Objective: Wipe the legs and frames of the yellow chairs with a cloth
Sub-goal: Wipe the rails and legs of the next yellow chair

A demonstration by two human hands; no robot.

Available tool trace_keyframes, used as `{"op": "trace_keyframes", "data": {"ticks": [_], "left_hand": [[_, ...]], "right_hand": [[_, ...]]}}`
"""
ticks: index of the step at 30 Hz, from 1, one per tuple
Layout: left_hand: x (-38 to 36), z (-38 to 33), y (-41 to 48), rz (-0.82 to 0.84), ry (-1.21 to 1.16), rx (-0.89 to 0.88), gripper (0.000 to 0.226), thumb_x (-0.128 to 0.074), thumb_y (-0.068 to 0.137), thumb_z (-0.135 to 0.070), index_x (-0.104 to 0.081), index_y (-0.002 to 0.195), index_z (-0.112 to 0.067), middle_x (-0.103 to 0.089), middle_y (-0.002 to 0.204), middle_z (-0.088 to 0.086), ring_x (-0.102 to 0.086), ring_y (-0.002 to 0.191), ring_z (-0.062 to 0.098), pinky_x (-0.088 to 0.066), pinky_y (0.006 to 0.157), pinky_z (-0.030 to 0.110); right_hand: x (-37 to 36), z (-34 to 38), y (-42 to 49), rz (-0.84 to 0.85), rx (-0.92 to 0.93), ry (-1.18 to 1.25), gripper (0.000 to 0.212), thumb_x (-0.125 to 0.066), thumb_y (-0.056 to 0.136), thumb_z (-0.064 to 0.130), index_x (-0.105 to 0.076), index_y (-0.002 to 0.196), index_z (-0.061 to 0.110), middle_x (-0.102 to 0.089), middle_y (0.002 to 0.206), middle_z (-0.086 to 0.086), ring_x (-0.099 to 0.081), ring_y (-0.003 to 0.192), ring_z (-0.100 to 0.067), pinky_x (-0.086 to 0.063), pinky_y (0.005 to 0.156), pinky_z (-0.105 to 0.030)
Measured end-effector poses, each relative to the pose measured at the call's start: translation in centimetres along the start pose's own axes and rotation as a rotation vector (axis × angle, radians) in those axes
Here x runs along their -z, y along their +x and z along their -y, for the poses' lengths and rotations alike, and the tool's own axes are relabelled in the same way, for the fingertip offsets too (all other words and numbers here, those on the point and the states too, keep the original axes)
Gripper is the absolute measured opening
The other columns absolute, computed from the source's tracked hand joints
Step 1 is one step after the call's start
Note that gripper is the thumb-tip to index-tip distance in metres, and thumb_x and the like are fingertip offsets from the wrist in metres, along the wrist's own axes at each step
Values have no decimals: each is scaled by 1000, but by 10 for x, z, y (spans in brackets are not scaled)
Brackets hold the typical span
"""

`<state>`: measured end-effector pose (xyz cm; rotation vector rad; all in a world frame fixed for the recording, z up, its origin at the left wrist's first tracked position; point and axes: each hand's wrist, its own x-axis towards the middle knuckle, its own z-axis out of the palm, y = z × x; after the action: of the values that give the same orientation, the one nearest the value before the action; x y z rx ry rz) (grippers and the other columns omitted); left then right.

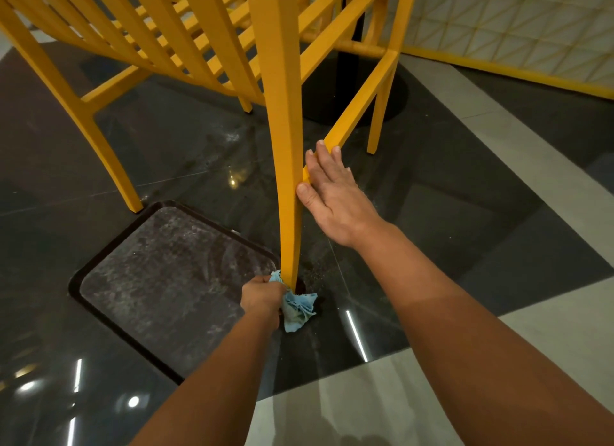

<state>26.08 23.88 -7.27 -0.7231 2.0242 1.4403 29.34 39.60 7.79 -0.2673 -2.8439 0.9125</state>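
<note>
Fingers of our left hand (262, 296) clamp crumpled blue cloth (297, 307) at yellow wooden chair leg (285, 166) foot; right hand (327, 188) fingers spread, steadying crossbar (357, 113). Next, likely wipe upward.

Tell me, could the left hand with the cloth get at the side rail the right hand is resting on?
Probably yes: the left hand and cloth sit at the leg's foot, with open space up to the rail.

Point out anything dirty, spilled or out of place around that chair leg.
A dark tray lies flat on the floor beside the chair leg, its surface smeared with whitish residue. Fine speckles dot the dark tiles near the cloth.
</note>
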Motion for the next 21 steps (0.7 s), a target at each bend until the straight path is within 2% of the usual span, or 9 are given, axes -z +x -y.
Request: {"op": "trace_keyframes", "data": {"ticks": [5, 9, 13, 15, 18, 21], "left_hand": [[-2, -6, -2, 57, 36, 31, 35, -66, 82, 2, -53, 111, -14, -56, 106, 15, -61, 90, 29, -58, 69, 43], [1, -8, -1, 111, -105, 103, 35, -60, 87, 4, -45, 114, -13, -55, 106, 19, -63, 84, 31, -58, 73, 47], [-2, -3, 0, 44, 65, 24, 37, -62, 86, 1, -47, 116, -13, -54, 112, 19, -61, 94, 33, -57, 65, 42], [-4, -1, -3, 12, 185, -20, 36, -61, 85, -2, -47, 116, -15, -52, 107, 16, -57, 92, 31, -58, 67, 42], [-5, -1, -2, 15, 221, -33, 32, -59, 85, -2, -45, 109, -17, -50, 104, 15, -55, 92, 32, -59, 75, 47], [-2, -1, 4, 63, 192, -15, 38, -63, 81, 1, -47, 112, -16, -52, 108, 16, -58, 95, 33, -59, 74, 49]], "right_hand": [[0, 1, -1, 4, -4, 0, 69, -21, 98, 55, -3, 154, 19, 14, 161, 1, 21, 146, -19, 4, 120, -47], [0, 1, -1, 5, -5, 8, 69, -21, 98, 55, -4, 154, 19, 14, 161, 2, 21, 146, -18, 4, 120, -47], [0, 1, -1, 11, -5, 5, 69, -20, 97, 56, -4, 154, 19, 14, 161, 3, 21, 146, -18, 4, 120, -47], [1, 1, -1, 15, -4, 2, 70, -20, 97, 57, -4, 154, 20, 14, 161, 3, 21, 146, -18, 4, 120, -48], [2, 1, 0, 25, -10, 1, 70, -20, 97, 57, -3, 154, 20, 15, 161, 3, 21, 146, -18, 5, 120, -47], [1, 1, -1, 24, -13, 2, 70, -20, 97, 56, -2, 154, 20, 16, 161, 3, 21, 146, -18, 5, 120, -46]]}}
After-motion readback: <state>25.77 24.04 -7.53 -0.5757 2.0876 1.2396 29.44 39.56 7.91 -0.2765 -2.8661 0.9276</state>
